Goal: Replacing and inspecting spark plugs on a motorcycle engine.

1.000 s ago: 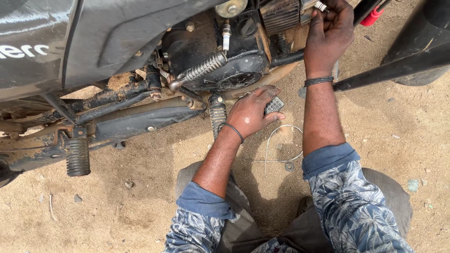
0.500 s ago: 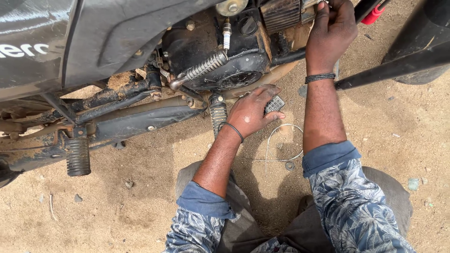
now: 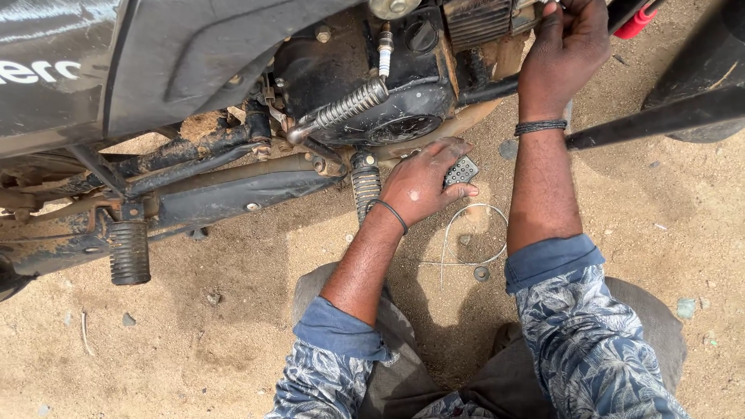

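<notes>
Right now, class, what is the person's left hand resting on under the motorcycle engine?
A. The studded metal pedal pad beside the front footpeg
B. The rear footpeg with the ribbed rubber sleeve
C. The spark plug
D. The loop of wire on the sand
A: the left hand lies over the studded metal pedal pad, its fingers curled around the pad's edge.

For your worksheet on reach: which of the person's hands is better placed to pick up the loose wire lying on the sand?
Probably the left. The left hand rests on the brake pedal, just above the wire on the sand. The right hand is far up at the engine, its fingers busy there.
</notes>
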